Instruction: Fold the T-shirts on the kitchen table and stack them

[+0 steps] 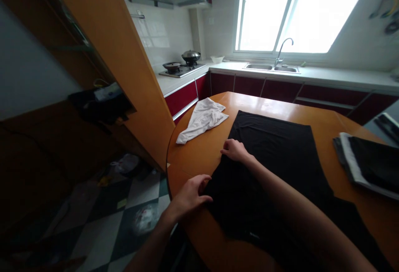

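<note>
A black T-shirt point(277, 147) lies spread on the wooden table, its straight hem toward the window and a small light mark near the neck end close to me. My left hand point(190, 193) is at the tip of the left sleeve, thumb and fingers apart around the cloth's edge. Farther up, my right hand point(235, 150) has its fingers curled on the left side edge of the shirt, pinching the fabric. My right forearm crosses over the shirt and covers part of it. A crumpled white cloth garment point(204, 118) rests beyond my hands.
The round-ended wooden table point(193, 155) has a stack of folded clothes point(370, 164) at its right. A wooden partition point(146, 85) stands at left. Behind are a counter with a sink point(264, 67) and a stove point(183, 70) with pans. Bags lie on the checkered floor point(96, 222).
</note>
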Available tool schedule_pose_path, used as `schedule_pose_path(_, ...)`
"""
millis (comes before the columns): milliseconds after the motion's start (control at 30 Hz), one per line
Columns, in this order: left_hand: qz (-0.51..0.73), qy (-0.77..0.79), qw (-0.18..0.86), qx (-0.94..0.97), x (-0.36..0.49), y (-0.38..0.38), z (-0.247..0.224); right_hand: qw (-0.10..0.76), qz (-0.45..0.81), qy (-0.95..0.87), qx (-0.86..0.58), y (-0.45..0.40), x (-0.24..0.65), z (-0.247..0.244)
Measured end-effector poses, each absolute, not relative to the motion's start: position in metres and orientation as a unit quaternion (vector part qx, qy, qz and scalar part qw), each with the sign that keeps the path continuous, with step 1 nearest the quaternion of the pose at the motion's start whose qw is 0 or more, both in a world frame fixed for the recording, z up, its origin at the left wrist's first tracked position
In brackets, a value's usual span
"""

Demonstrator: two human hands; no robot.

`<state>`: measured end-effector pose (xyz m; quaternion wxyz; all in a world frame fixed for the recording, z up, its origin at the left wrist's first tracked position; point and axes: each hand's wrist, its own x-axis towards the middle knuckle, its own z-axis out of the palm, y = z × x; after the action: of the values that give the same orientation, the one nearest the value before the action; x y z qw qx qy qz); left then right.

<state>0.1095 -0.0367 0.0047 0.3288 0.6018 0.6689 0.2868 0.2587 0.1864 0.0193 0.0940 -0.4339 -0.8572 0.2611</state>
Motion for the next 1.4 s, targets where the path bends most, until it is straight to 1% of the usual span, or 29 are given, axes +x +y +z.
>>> schedule_pose_path(167, 0.315, 0.691, 0.302, 0.577, 0.118, -0.044, 0.007, 0.108, 0.316, -0.846, -0.417, 0.195, 0.246, 0.018)
schedule_pose_path(233, 0.344, 0.687, 0.266, 0.583, 0.124, -0.048, 0.008, 0.127, 0.340, -0.838, -0.409, 0.197, 0.245, 0.020)
schedule_pose_path(367, 0.377, 0.690, 0.154, 0.598, 0.140, -0.059, 0.000, 0.186, 0.367, -0.824, -0.390, 0.197, 0.256, 0.017)
schedule_pose_path(467, 0.358, 0.698, 0.111, 0.610, 0.149, -0.066, -0.009, 0.209, 0.353, -0.814, -0.411, 0.194, 0.271, 0.007)
schedule_pose_path(633, 0.307, 0.721, 0.087, 0.615, 0.146, -0.070, -0.012, 0.186, 0.290, -0.817, -0.462, 0.184, 0.287, -0.007)
schedule_pose_path(867, 0.364, 0.727, 0.121, 0.569, 0.134, -0.058, -0.007, 0.157, 0.197, -0.845, -0.471, 0.173, 0.281, -0.002)
schedule_pose_path(1000, 0.379, 0.728, 0.161, 0.548, 0.125, -0.030, -0.010, 0.156, 0.103, -0.868, -0.460, 0.169, 0.272, 0.001)
schedule_pose_path(1067, 0.377, 0.726, 0.188, 0.544, 0.120, -0.013, -0.010, 0.151, 0.078, -0.871, -0.461, 0.166, 0.269, 0.004)
schedule_pose_path(1200, 0.362, 0.729, 0.212, 0.541, 0.112, 0.016, -0.006, 0.165, 0.073, -0.859, -0.480, 0.160, 0.273, 0.009)
schedule_pose_path(1400, 0.319, 0.728, 0.239, 0.558, 0.122, 0.034, -0.001, 0.172, 0.115, -0.854, -0.478, 0.147, 0.298, 0.000)
